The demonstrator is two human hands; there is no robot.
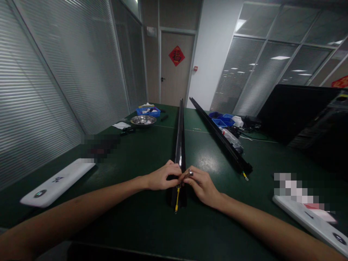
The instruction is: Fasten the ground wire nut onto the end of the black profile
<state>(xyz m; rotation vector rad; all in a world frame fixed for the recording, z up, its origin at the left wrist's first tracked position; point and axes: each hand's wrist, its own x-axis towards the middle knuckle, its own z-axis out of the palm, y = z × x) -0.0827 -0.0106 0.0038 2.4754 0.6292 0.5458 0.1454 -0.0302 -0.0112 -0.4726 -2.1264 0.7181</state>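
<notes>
A long black rail (179, 137) runs lengthwise away from me down the table. At its near end a short yellow cable (177, 201) with a ring terminal sticks out towards me. My left hand (164, 176) is closed over the rail's left edge, its thumb and forefinger beside the cable's base. From the other side my right hand (203, 185) pinches a small brown piece with a shiny round metal end (187, 174), close above the rail. Its exact kind is unclear, and the fingers hide the contact point.
A second black rail (220, 136) lies to the right, also with a yellow cable. Blue bins (223, 119), a plastic bottle (231, 139), a metal bowl (143, 121) and a blue basket (148, 111) stand farther back. White devices (58, 181) flank both sides of the green table (146, 152).
</notes>
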